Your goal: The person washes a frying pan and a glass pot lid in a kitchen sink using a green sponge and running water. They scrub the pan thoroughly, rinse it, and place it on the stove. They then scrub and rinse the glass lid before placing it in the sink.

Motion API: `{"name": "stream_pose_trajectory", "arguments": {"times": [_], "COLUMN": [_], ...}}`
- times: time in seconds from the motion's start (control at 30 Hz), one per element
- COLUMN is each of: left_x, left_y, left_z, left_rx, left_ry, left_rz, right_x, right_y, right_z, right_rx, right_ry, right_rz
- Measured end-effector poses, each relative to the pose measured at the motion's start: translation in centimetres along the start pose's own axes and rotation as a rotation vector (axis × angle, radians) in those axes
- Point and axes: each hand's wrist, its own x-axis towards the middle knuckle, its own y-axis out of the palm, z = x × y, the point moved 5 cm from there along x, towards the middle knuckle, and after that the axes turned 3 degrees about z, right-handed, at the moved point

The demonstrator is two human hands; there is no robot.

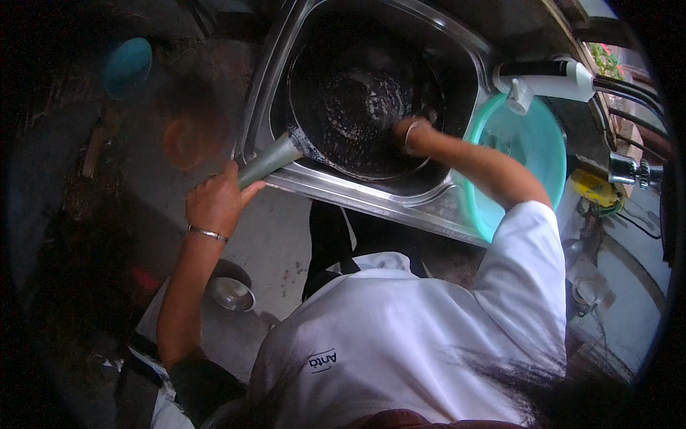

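A dark, wet wok (343,128) with foamy spots inside lies tilted in the stainless steel sink (343,194). My left hand (217,195) is closed around the wok's grey-green tubular handle (270,161), at the sink's near left rim. My right hand (412,134) reaches down into the right side of the wok; it is blurred, and its fingertips are hard to see, so whether it holds anything cannot be told. Beneath my right forearm, a turquoise plastic basin (554,145) stands to the right of the wok.
A white faucet (581,80) with a small lever hangs over the basin. Right of the basin are a yellow packet (595,187) and a chrome fitting (621,169). A metal bowl (233,295) sits low at the left. A blue basin (127,68) lies farther off at the upper left.
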Motion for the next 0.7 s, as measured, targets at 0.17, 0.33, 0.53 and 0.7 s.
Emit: {"name": "stream_pose_trajectory", "arguments": {"times": [0.17,0.33,0.53,0.7], "left_x": [0.1,-0.1,-0.2,0.0], "left_y": [1.6,1.7,0.3,0.0], "left_z": [0.5,0.5,0.1,-0.3], "left_rx": [-0.006,0.057,0.023,-0.006], "left_ry": [0.074,0.024,0.012,0.026], "left_rz": [-0.117,0.023,-0.013,-0.067], "right_x": [-1.1,6.2,4.6,-4.6], "right_y": [-8.2,-14.2,-3.8,-1.5], "right_z": [10.1,3.3,-5.9,4.7], "right_rx": [0.704,0.653,0.188,0.032], "right_ry": [-0.374,0.03,0.287,-0.228], "right_rz": [-0.273,-0.886,-0.328,0.212]}}
